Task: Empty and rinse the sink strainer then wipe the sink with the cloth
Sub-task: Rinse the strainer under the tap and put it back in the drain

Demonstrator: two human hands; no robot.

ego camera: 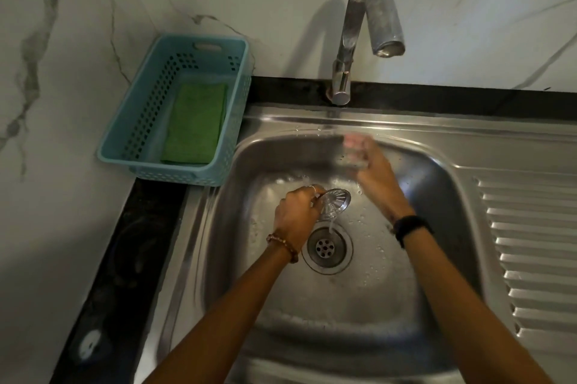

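My left hand (296, 211) grips the round metal sink strainer (336, 201) by its edge and holds it tilted just above the open drain (326, 247). A thin stream of water runs off the strainer into the drain. My right hand (371, 168) is raised near the back wall of the steel sink (390, 305), below the tap; its fingers are blurred by motion and I see nothing in them. A folded green cloth (195, 124) lies in the blue basket at the sink's back left.
The blue perforated basket (218, 44) stands on the black counter (125, 258) in the corner against the marble wall. A curved metal tap (349, 40) rises behind the basin. A ribbed draining board (530, 243) lies to the right. Water drops dot the basin floor.
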